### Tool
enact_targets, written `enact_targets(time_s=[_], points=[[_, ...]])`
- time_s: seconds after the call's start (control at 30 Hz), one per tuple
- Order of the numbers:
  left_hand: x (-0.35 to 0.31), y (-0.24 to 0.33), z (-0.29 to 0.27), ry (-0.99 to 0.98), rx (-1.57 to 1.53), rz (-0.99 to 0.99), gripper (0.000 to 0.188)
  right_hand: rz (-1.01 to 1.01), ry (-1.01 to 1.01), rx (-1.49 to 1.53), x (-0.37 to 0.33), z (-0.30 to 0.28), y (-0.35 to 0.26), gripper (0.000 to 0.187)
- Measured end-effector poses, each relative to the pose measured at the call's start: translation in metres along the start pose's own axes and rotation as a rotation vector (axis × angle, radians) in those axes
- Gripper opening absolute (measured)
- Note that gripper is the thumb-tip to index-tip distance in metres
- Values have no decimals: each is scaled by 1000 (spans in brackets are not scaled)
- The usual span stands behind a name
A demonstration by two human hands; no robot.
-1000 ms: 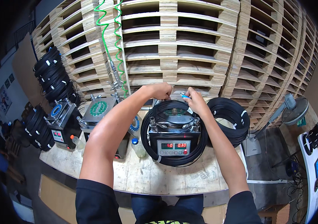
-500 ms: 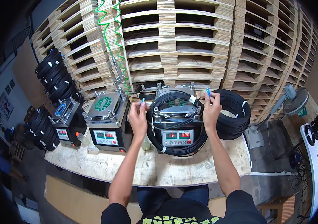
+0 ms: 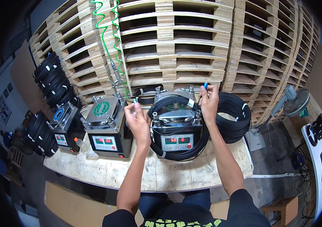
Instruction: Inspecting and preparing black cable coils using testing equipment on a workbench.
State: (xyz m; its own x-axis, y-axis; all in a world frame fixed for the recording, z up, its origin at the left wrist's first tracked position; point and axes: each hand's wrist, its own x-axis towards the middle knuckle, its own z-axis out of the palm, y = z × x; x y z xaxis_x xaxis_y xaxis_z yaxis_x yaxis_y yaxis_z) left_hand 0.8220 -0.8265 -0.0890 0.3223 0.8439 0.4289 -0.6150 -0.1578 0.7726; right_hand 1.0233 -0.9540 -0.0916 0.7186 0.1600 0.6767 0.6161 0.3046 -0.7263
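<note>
In front of me a coil of black cable [image 3: 185,156] hangs over the right-hand polishing machine [image 3: 157,130], looping around its display panel. My left hand [image 3: 138,120] is closed in a pinch on a small blue-tipped connector [image 3: 134,101], at the left side of the coil. On the coil's other side, my right hand [image 3: 209,104] pinches another blue-tipped connector [image 3: 205,86], held upright and a little higher. Whether both connectors belong to this coil is hard to see. Green pieces show on the machine's top plate inside the loop.
Two similar machines stand to the left, the middle one [image 3: 106,130] with a green ring on top. A plastic bottle [image 3: 80,143] sits between them. More black cable coils [image 3: 234,117] lie right and far left. Wooden pallets [image 3: 166,56] rise behind; a fan [image 3: 297,102] stands right.
My left hand has shifted slightly left, away from the coil, and its wrist has turned. The right hand has risen a little. The view has shifted slightly, and the machine displays read differently.
</note>
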Motion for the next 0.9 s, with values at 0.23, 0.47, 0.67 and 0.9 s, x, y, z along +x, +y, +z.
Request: enact_targets(time_s=[0.23, 0.47, 0.67, 0.9], points=[[4, -18, -7, 24, 138, 75, 23, 147, 26, 302, -18, -16, -43, 18], [-39, -87, -69, 166, 705, 119, 30, 120, 180, -334, -100, -52, 27, 18], [-31, -107, -72, 117, 770, 131, 31, 181, 211, -356, -116, -39, 58, 26], [-24, -85, -53, 120, 684, 178, 31, 110, 244, -255, -107, -35, 64, 27]])
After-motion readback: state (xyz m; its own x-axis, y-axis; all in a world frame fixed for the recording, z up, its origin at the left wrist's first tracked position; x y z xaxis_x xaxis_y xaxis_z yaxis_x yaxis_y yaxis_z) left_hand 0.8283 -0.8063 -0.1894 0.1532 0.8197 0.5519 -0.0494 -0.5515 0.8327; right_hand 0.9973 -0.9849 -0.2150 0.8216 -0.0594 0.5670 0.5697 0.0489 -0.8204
